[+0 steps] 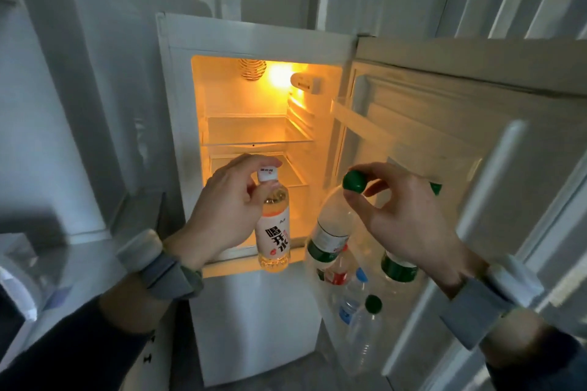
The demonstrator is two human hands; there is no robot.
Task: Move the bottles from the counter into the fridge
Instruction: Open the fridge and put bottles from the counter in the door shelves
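At the far left a grey counter (79, 263) runs along the wall, its surface blurred. Next to it stands the white fridge (178, 105), its upper compartment lit orange, with a glass shelf (257, 136) across the inside.

The left hand (222, 209) hangs in front of the open compartment, fingers and thumb curled round the neck of a bottle with a white cap and an orange-and-white label (274, 232). That bottle hangs upright, its base level with the compartment's lower edge, not resting on anything.

Further right, the right hand (409, 222) pinches the green cap of a clear bottle with a green label (330, 225) between thumb and fingertips. This bottle tilts, its base down toward the door rack.

The fridge door (476, 124) stands open on the right. In its lower rack sit 4 more bottles: a red-labelled one (336, 273), a blue-capped one (352, 295), a green-capped one (365, 327) and a green-labelled one (400, 267) partly behind the right hand.
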